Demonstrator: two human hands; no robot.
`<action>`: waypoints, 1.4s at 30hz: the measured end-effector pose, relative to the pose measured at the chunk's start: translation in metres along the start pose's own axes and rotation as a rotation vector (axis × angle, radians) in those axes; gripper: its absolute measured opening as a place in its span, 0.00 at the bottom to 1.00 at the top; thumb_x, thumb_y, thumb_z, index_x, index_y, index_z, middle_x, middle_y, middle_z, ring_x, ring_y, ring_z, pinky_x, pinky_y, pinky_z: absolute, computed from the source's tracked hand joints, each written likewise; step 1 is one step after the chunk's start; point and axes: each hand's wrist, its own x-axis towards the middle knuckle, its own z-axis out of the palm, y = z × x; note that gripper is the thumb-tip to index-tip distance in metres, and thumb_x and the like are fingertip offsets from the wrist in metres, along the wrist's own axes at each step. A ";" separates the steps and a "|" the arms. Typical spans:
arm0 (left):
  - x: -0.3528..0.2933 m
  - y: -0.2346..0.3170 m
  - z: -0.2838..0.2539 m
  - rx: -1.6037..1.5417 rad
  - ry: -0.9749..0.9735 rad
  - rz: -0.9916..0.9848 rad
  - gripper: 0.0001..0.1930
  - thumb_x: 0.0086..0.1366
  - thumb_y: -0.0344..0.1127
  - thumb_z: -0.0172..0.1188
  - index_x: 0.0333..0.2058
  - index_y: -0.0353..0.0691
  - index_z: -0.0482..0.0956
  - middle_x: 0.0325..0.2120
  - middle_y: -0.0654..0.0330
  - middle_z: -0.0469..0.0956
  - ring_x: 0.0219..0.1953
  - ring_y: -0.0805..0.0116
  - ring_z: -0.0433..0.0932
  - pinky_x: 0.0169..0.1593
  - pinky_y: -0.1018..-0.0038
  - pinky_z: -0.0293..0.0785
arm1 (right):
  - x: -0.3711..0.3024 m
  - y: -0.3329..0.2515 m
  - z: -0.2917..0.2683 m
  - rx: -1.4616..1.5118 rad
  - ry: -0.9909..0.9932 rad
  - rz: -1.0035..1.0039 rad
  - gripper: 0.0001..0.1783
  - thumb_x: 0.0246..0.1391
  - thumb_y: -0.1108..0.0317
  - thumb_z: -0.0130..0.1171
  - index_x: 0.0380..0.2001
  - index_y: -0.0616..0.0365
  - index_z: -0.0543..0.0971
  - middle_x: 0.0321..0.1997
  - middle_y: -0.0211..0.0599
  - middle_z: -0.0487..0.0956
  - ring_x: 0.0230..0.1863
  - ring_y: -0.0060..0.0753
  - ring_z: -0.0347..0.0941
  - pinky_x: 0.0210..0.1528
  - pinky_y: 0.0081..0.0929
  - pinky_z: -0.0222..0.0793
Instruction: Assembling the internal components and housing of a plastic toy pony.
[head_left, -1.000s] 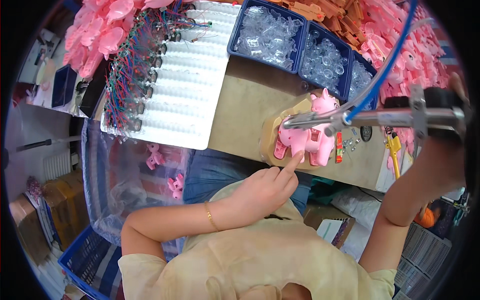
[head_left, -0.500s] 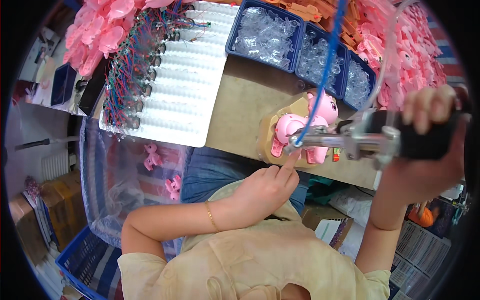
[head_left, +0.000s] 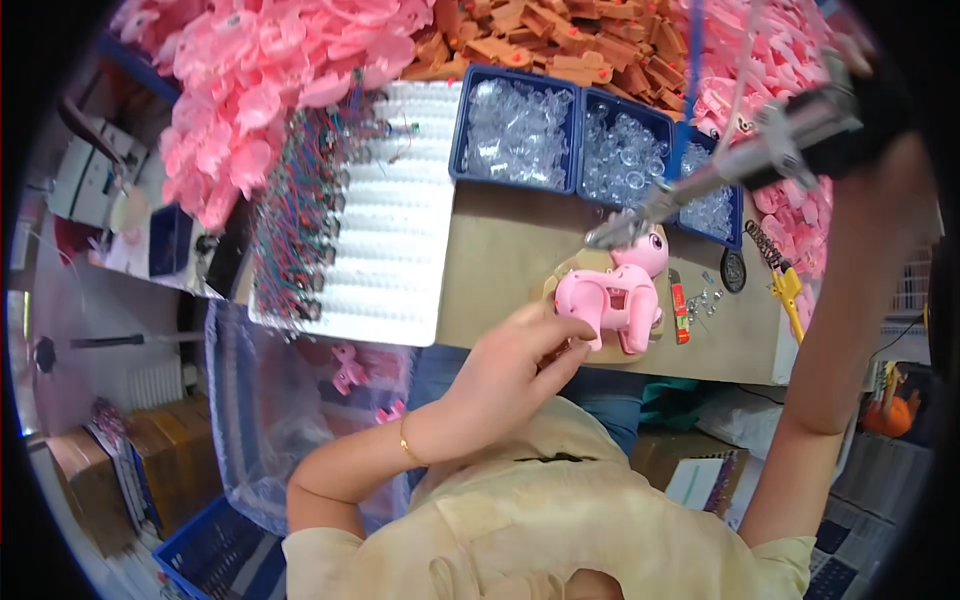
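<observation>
A pink toy pony point(head_left: 640, 288) lies on its side on a tan block point(head_left: 566, 270) at the table's near edge. An opening shows in its belly. My left hand point(head_left: 515, 365) is closed at the pony's rear leg, thumb and forefinger against it. At the upper right, my right hand point(head_left: 893, 165) grips the dark handle of a power screwdriver point(head_left: 735, 165); motion blurs that hand. The tool's silver shaft slants down to the left, its tip above the pony's back near the head. A blue hose point(head_left: 694, 90) hangs beside the shaft.
Blue bins point(head_left: 568, 185) of clear plastic parts line the back, before orange parts point(head_left: 560, 45) and pink shells point(head_left: 290, 60). A white ridged tray point(head_left: 395, 230) bears wired parts point(head_left: 305, 200) at left. Small screws point(head_left: 705, 305), a red-green strip point(head_left: 680, 312) and yellow-handled cutters point(head_left: 788, 290) lie right.
The screwdriver has lifted off the pony and swung up with my right hand. My left forefinger has drawn back from the tool tip to the rear leg. The view has shifted.
</observation>
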 end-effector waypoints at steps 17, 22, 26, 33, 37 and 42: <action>0.010 0.007 0.045 -0.209 -0.123 0.132 0.28 0.52 0.21 0.60 0.54 0.42 0.67 0.30 0.58 0.76 0.31 0.66 0.78 0.36 0.74 0.74 | -0.175 0.042 0.226 -0.815 0.153 0.557 0.11 0.42 0.76 0.65 0.33 0.60 0.78 0.34 0.37 0.75 0.33 0.36 0.74 0.36 0.28 0.70; 0.027 0.005 0.044 0.122 0.080 0.232 0.32 0.50 0.27 0.64 0.55 0.38 0.63 0.40 0.52 0.72 0.43 0.57 0.73 0.46 0.66 0.70 | -0.154 0.070 0.182 -0.851 0.127 0.598 0.06 0.46 0.71 0.60 0.30 0.59 0.79 0.31 0.36 0.76 0.35 0.35 0.74 0.39 0.29 0.67; 0.033 -0.026 0.058 0.313 0.168 0.163 0.33 0.50 0.28 0.62 0.55 0.36 0.60 0.47 0.48 0.67 0.48 0.48 0.69 0.49 0.62 0.68 | -0.155 0.103 0.168 -0.964 0.020 0.563 0.07 0.45 0.69 0.60 0.30 0.56 0.80 0.29 0.32 0.76 0.35 0.33 0.71 0.45 0.31 0.60; 0.039 -0.025 0.047 0.445 0.044 0.274 0.23 0.51 0.27 0.60 0.49 0.34 0.70 0.47 0.48 0.71 0.49 0.51 0.71 0.50 0.66 0.69 | -0.148 0.105 0.179 -1.286 0.005 0.430 0.10 0.39 0.67 0.62 0.30 0.53 0.81 0.30 0.31 0.73 0.35 0.35 0.69 0.43 0.33 0.59; 0.043 -0.022 0.048 0.546 -0.012 0.321 0.22 0.50 0.30 0.61 0.46 0.31 0.73 0.47 0.48 0.72 0.50 0.52 0.71 0.51 0.68 0.69 | -0.160 0.098 0.189 -1.325 -0.030 0.519 0.12 0.37 0.67 0.62 0.29 0.58 0.80 0.32 0.34 0.71 0.34 0.37 0.67 0.39 0.33 0.60; 0.036 -0.007 0.051 1.062 -0.149 0.408 0.23 0.50 0.32 0.53 0.45 0.24 0.72 0.48 0.45 0.71 0.52 0.52 0.70 0.52 0.67 0.70 | -0.155 0.098 0.215 -1.683 -0.371 0.292 0.14 0.35 0.68 0.53 0.27 0.66 0.77 0.31 0.38 0.71 0.35 0.37 0.66 0.40 0.32 0.63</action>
